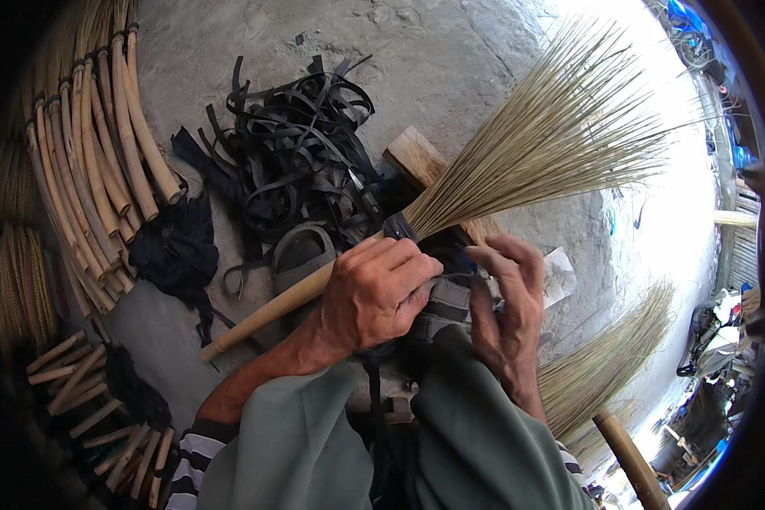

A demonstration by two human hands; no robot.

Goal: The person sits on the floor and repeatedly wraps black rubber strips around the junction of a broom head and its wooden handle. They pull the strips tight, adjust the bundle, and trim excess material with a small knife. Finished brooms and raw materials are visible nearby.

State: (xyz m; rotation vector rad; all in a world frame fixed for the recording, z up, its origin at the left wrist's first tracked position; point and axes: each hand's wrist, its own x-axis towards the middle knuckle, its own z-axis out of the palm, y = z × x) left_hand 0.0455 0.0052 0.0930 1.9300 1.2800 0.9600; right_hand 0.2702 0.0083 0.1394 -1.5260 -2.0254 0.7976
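Head view showed the left hand wrapped around the neck of a straw-bristled broom with a pale wooden handle, fingers clamped right where the handle met the black strap binding, a grip that looked meant to pin the bundle steady across the knees. The broom lay at the centre, bristles fanning toward two o'clock, handle running down to eight o'clock. The right hand sat just beside it at three o'clock, fingers curled together against the grey-green trouser cloth and something dark beneath; what they pinched, I couldn't tell. At twelve o'clock, within easy reach on the concrete floor, lay a tangled heap of black rubber strips. At nine o'clock, a row of cut bamboo handles was stacked side by side. At four o'clock a second finished straw broom lay aside.
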